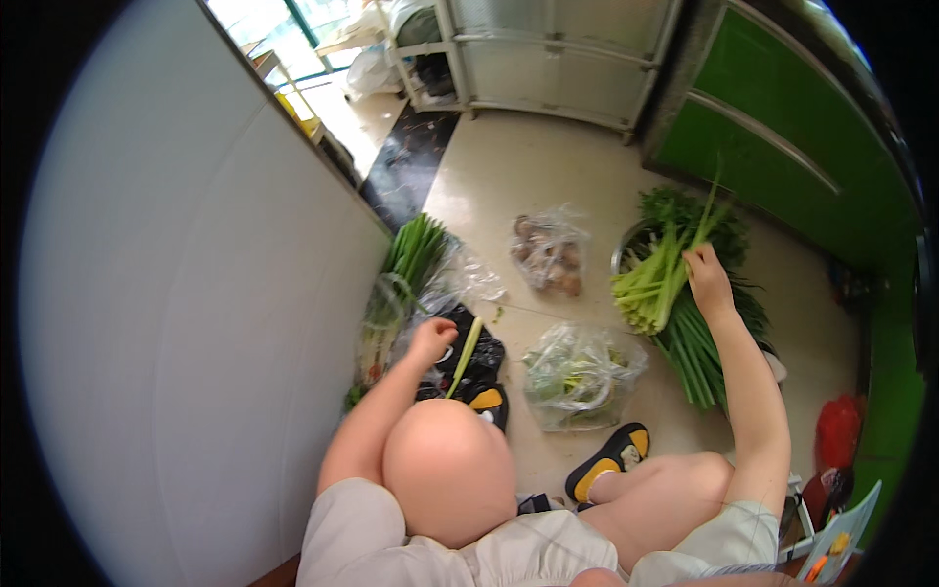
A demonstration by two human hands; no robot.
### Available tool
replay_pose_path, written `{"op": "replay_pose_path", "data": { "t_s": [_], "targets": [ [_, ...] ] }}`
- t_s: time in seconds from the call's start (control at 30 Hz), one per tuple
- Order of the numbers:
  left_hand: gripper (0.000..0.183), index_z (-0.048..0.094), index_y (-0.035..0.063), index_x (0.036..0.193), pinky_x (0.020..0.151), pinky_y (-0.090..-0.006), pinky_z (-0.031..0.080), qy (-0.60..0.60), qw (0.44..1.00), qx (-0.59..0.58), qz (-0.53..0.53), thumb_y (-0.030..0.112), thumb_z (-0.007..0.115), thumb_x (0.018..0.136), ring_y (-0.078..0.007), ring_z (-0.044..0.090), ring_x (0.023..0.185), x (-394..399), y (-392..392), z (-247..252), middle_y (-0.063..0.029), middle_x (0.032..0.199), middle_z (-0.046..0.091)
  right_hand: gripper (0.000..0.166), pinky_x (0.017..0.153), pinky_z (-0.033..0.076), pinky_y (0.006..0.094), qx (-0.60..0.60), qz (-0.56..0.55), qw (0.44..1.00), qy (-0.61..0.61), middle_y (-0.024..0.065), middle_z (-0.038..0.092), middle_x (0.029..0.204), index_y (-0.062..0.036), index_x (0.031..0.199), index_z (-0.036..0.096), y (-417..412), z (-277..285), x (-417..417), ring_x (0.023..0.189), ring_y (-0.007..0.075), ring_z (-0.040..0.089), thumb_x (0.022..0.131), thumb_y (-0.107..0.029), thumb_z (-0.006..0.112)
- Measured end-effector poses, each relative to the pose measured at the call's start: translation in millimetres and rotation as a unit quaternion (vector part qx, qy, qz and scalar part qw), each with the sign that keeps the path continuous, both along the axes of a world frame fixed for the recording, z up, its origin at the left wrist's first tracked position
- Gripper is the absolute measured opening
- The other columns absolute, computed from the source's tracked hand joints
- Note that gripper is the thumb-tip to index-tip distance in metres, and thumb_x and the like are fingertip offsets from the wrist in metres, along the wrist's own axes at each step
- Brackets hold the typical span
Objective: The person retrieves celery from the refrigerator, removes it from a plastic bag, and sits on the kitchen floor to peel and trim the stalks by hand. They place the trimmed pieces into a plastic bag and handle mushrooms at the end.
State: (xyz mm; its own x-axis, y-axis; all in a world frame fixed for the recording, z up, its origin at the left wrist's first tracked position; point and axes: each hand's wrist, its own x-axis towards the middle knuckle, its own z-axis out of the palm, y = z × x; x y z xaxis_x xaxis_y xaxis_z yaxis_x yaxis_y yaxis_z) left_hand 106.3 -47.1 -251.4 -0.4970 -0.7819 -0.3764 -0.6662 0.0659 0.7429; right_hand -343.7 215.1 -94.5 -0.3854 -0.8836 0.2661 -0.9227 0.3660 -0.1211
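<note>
My right hand [709, 280] is at the celery bundle [653, 282], its fingers closed on a thin green celery stalk [706, 220] that points up past them. The bundle lies across a round metal basin [618, 253], with leafy greens [671, 202] behind it and long green leaves [693, 359] below. On the left, my left hand [433, 339] has its fingers curled together, and no object shows in them. Just right of it, a single pale celery stalk [466, 356] lies over a black plastic bag [488, 352].
Near the white wall [198, 293], green chives [417, 253] lie by clear plastic [473, 275]. A bag of brownish mushrooms [550, 253] and a bag of green scraps [583, 378] sit on the tiled floor. Green cabinets [777, 110] line the right side; a red bag [838, 433] is there.
</note>
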Motion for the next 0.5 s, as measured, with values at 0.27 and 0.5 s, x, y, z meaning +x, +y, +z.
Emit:
{"op": "replay_pose_path", "data": {
  "t_s": [0.27, 0.5],
  "targets": [
    [0.037, 0.058, 0.0030, 0.117, 0.090, -0.0424, 0.048, -0.189, 0.981, 0.014, -0.031, 0.020, 0.066, 0.085, -0.0333, 0.060, 0.105, 24.3, 63.2, -81.0, -0.0173, 0.115, 0.062, 0.034, 0.083, 0.048, 0.0446, 0.246, -0.043, 0.965, -0.081, 0.0153, 0.049, 0.113, -0.0044, 0.112, 0.057, 23.0, -90.2, 11.9, 0.100, 0.0344, 0.055, 0.079, 0.002, 0.057],
    [0.038, 0.060, 0.0066, 0.114, 0.085, -0.0432, 0.049, -0.165, 0.985, 0.014, -0.044, 0.023, 0.069, 0.082, -0.0350, 0.061, 0.099, 14.6, 56.7, -68.4, -0.0178, 0.103, 0.065, 0.033, 0.086, 0.045, 0.0433, 0.125, -0.025, 0.987, -0.100, 0.0141, 0.051, 0.116, -0.0046, 0.111, 0.059, 10.9, -50.6, 43.1, 0.098, 0.0346, 0.054, 0.079, 0.000, 0.059]
  ]
}}
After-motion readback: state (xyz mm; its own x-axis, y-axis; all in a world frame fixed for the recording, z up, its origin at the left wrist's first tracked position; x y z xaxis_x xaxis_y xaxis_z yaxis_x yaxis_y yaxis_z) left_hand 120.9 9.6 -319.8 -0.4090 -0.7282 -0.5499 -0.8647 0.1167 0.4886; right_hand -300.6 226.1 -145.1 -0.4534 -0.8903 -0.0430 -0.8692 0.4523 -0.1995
